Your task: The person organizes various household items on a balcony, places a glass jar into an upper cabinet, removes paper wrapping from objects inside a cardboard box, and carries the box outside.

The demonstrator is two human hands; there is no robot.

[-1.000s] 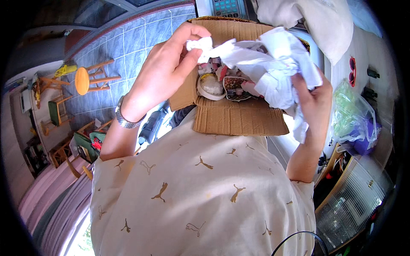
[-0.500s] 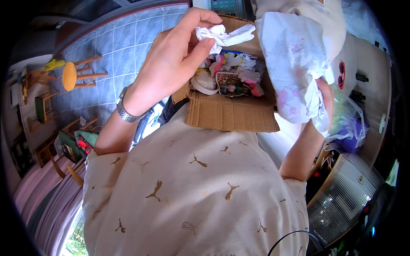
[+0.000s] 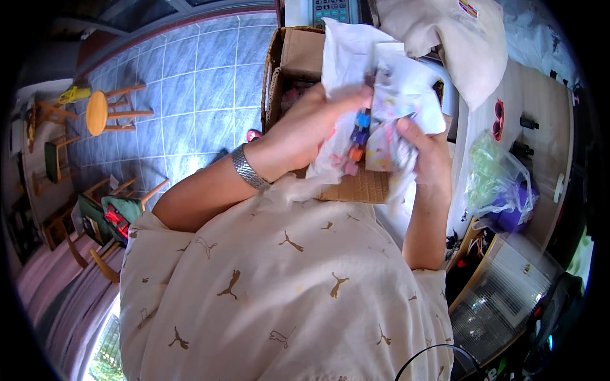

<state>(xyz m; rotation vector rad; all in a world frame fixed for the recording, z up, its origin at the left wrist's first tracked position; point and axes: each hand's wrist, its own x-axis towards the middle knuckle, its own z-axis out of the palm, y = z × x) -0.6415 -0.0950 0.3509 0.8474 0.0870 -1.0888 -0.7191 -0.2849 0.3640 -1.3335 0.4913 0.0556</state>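
My left hand (image 3: 305, 130), with a metal watch on its wrist, is closed at the edge of a patterned white paper sheet (image 3: 346, 47); its fingertips are blurred. My right hand (image 3: 429, 152) pinches the sheet's other side, thumb on top. In the middle of the paper, just below my left fingertips, lies a row of small coloured pieces (image 3: 360, 134), blue, purple, orange and pink; they look like beads. A crumpled whitish piece (image 3: 298, 189) hangs below my left wrist. Under the hands stands an open cardboard box (image 3: 302, 54), its contents mostly hidden.
A beige cushion (image 3: 438, 32) lies beyond the box to the right. Red sunglasses (image 3: 499, 120) and a clear plastic bag (image 3: 499, 174) with green and purple things are on the pale surface at right. At left, a wooden stool (image 3: 97, 113) stands on the blue tiled floor.
My hands have come together over the box, bringing the paper leftward from the right side. The coloured pieces now show on it, and the box's contents have become mostly covered.
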